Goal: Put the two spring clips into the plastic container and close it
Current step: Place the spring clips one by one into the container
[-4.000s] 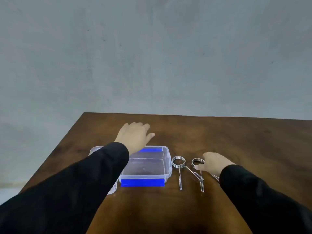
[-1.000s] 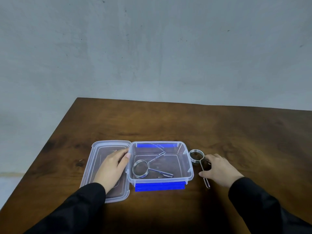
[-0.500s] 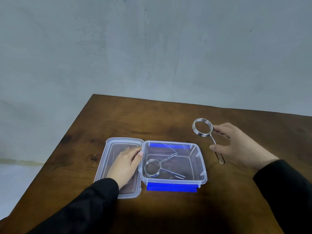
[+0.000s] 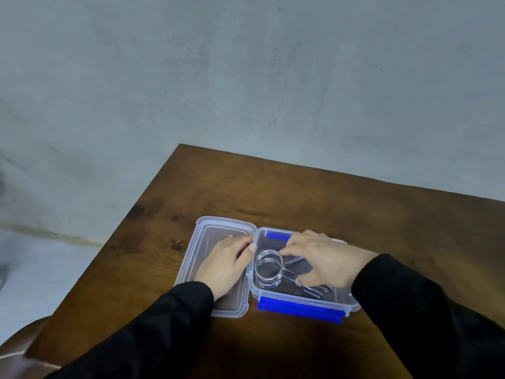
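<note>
On a dark brown wooden desk (image 4: pixel 273 192) set against a grey wall (image 4: pixel 246 77), a clear plastic container (image 4: pixel 352 303) sits open, with blue latches on its near and far sides. Its clear lid (image 4: pixel 202 231) lies flat on the desk, touching the container's left side. The person's left hand (image 4: pixel 225 265), in a black sleeve (image 4: pixel 153 324), rests palm down on the lid, its fingers (image 4: pixel 243 242) loosely spread and gripping nothing, the thumb lying against the container's left rim. The right hand (image 4: pixel 325 259), also in a black sleeve, reaches over the container from the right and dips inside it. Its fingers are pinched on the wire arms of a silver spring clip (image 4: pixel 269 265), whose round coil stands near the container's left wall. A second spring clip (image 4: pixel 314 290) lies beneath it on the container's floor, its coil stacked just under the first and its arms pointing toward the near right corner. Whether the held clip touches the one beneath it cannot be told. A rounded brown chair edge (image 4: pixel 24 351) shows well to the near left of the container, beyond the desk's corner.
</note>
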A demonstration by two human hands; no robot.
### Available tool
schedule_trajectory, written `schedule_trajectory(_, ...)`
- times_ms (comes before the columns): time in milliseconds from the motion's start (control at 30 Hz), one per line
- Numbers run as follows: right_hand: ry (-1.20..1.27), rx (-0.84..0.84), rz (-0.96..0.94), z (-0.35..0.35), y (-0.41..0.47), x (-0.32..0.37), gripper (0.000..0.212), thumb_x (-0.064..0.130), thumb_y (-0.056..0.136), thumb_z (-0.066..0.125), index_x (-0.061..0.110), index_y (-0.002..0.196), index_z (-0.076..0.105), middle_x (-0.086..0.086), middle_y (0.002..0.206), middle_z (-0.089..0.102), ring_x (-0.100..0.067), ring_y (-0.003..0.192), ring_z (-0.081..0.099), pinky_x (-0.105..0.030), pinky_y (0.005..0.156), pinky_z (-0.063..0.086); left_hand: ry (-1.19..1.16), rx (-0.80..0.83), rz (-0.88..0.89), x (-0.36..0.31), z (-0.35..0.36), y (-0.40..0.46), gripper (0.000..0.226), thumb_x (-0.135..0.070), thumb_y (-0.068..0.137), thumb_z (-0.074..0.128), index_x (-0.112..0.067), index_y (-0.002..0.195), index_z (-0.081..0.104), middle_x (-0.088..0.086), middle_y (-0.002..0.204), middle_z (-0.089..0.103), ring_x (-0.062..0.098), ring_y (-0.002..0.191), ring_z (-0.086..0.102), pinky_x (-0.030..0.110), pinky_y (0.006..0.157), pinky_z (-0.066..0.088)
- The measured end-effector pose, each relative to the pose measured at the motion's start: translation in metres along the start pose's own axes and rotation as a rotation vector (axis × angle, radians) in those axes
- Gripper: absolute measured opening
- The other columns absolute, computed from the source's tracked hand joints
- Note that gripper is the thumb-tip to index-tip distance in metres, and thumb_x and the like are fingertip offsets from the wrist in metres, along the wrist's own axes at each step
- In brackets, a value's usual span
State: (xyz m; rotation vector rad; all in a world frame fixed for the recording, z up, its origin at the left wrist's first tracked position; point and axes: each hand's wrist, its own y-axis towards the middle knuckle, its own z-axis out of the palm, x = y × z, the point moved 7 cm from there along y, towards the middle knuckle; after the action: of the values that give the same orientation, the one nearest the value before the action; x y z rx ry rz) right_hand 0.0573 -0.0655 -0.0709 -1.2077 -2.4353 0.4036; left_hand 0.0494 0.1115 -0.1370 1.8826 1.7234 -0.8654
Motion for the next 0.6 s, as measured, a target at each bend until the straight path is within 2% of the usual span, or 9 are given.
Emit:
schedule_trajectory(133,0.009,0.037,0.002,0.011,0.008,0.000,0.060,0.032,0.091,0.069,0.029,0.147,0.046,0.007,0.137,0.048,-0.013,0.123,0.043,-0.032,0.104,0.039,0.009,0.010,-0.009,0.004,0.002,0.002,0.052,-0.054,0.102,0.031,-0.029,0.143,0.050,-0.005,0.146,0.054,0.017,0.141,0.040,0.041,0.116,0.032)
schedule_trajectory(233,0.008,0.046,0.013,0.015,0.010,-0.001,0.061,0.031,0.091,0.070,0.030,0.147,0.046,0.007,0.138,0.047,-0.014,0.124,0.043,-0.035,0.106,0.041,0.023,0.015,-0.001,0.004,0.003,0.002,0.053,-0.056,0.101,0.029,-0.031,0.143,0.050,-0.005,0.147,0.054,0.018,0.143,0.038,0.043,0.117,0.031)
schedule_trajectory(467,0.040,0.019,0.015,0.021,0.010,-0.004,0.060,0.034,0.092,0.068,0.032,0.147,0.045,0.011,0.139,0.046,-0.011,0.123,0.044,-0.034,0.104,0.044,0.006,0.017,0.006,0.007,0.006,0.004,0.052,-0.057,0.101,0.028,-0.035,0.141,0.051,-0.008,0.145,0.056,0.018,0.143,0.037,0.043,0.117,0.031)
schedule_trajectory(600,0.043,-0.024,0.024,0.022,0.008,-0.005,0.061,0.036,0.092,0.067,0.030,0.148,0.044,0.011,0.140,0.045,-0.011,0.123,0.045,-0.029,0.102,0.045,0.025,0.012,-0.008,0.005,0.005,0.004,0.052,-0.055,0.101,0.028,-0.033,0.144,0.049,-0.008,0.148,0.053,0.017,0.144,0.035,0.042,0.117,0.030)
